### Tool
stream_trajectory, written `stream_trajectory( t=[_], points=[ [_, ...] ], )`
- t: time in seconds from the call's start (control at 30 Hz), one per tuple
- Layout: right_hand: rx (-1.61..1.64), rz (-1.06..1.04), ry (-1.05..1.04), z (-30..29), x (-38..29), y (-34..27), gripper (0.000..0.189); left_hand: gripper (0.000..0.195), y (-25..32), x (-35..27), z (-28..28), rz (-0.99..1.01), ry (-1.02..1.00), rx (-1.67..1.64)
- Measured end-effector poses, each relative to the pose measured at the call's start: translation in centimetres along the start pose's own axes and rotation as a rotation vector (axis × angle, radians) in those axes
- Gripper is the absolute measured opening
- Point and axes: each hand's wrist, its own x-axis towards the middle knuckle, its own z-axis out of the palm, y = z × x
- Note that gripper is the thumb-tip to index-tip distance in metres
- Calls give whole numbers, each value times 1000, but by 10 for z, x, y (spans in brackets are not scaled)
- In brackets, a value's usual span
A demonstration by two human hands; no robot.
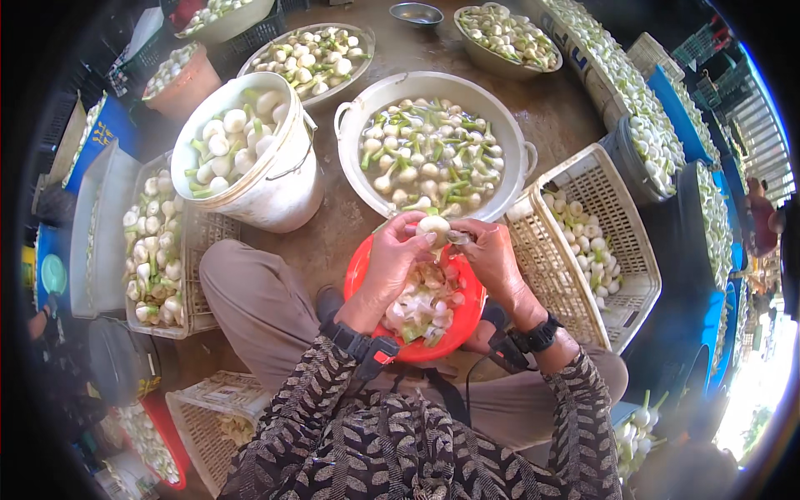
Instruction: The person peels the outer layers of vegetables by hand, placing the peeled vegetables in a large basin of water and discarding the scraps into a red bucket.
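My left hand [395,253] holds a white garlic bulb [432,229] between thumb and fingers, above a red plastic basin [359,269]. At the bulb's right side, my right hand [490,253] pinches a small greyish object [459,237]; whether it is a blade or a bit of skin is unclear. Loose garlic skins and trimmings [425,309] fill the basin between my legs. Just beyond my hands stands a large pale two-handled tub [431,81], where garlic bulbs with short green stems [431,150] sit in water.
A white bucket of bulbs [284,181] stands front left, beside a plastic crate of garlic [212,250]. Another crate [550,275] tilts at my right. Farther off are a wide bowl [369,44], a heaped basin [487,62] and a small metal bowl [417,14]. Filled tubs line the right.
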Motion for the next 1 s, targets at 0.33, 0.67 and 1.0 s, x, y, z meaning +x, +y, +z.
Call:
stream_trajectory(
  t=[0.33, 0.67, 1.0],
  points=[
    [87, 7, -24, 11, -31, -11, 15, 35, 2, -43, 13, 112, 74, 134],
    [-192, 228, 133, 11, -29, 36, 10, 35, 25, -55, -10, -20, -128, -148],
    [84, -14, 22, 29, -36, 0, 16, 31, 2, -54, 4, 120, 146, 185]
  ],
)
